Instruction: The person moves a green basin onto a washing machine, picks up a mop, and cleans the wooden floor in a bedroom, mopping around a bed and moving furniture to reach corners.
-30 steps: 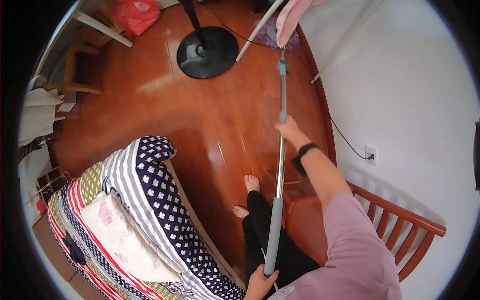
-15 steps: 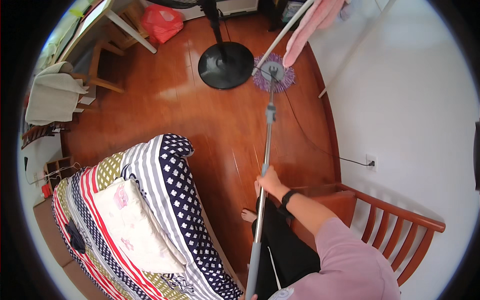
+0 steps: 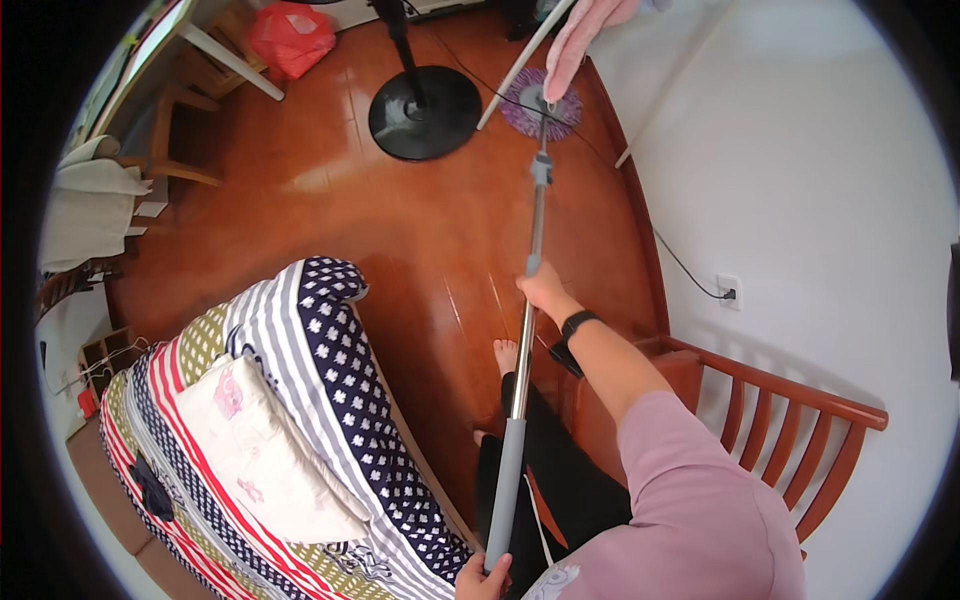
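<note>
Nearest, at the lower edge: left hand (image 3: 482, 580) wrapped round the bottom of the thick grey grip of a long-handled mop (image 3: 523, 350) with a shiny metal pole. Farther up: right hand (image 3: 543, 287), with a black wristband (image 3: 576, 321), curled firmly round the same pole by a grey collar (image 3: 532, 265). Beneath the pole: black stretchy trousers (image 3: 585, 480) and a bare foot (image 3: 505, 355). To the left: a quilt (image 3: 345, 400) striped and patterned in navy, white, red and olive, with a folded white cloth with pink prints (image 3: 260, 455) lying on top. To the right: a reddish-brown wooden chair with a slatted back (image 3: 795, 392), near a white wall (image 3: 800, 200). Beyond: glossy reddish-brown wooden floor (image 3: 400, 215), with the mop's round purple-and-white fringed head (image 3: 566, 106) set down there, well ahead of both hands. Just beside the head: a slanting white pole (image 3: 524, 66) and a black round stand base (image 3: 425, 118). Above it, hanging: a fuzzy pink cloth (image 3: 576, 45), perhaps touching, hard to tell from here. Farthest, upper left: a red plastic bag (image 3: 290, 42).
</note>
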The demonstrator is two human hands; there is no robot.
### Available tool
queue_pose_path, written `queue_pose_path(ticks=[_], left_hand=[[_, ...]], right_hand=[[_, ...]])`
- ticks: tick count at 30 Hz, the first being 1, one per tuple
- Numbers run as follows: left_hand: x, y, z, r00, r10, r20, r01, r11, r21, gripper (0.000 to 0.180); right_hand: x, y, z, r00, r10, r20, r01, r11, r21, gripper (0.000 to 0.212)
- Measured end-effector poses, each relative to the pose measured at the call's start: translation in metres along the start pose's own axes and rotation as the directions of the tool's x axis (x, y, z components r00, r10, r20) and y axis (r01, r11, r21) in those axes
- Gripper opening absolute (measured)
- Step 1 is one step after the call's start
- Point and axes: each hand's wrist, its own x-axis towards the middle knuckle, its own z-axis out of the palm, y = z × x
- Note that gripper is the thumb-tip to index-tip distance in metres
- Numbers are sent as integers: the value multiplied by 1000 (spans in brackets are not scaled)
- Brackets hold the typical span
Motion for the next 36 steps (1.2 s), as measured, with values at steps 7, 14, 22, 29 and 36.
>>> queue_pose_path(ticks=[7,14,22,29,36], left_hand=[[-96,-42,-63,987,-102,-125,117,986,117,27],[-196,-157,-113,957,-192,-217,240,945,223,32],[-201,-231,-149,962,-192,-193,235,944,231,36],[-100,-126,-83,989,-2,-146,54,932,357,33],[-103,-89,-72,997,-75,1,72,967,245,28]], right_hand=[[-109,60,55,981,188,55,-186,981,-47,42],[-276,106,124,994,114,4,-113,993,-40,44],[-323,96,126,935,279,220,-315,938,147,33],[-179,106,71,988,109,-110,-105,994,44,15],[-187,106,8,940,338,-55,-322,927,195,22]])
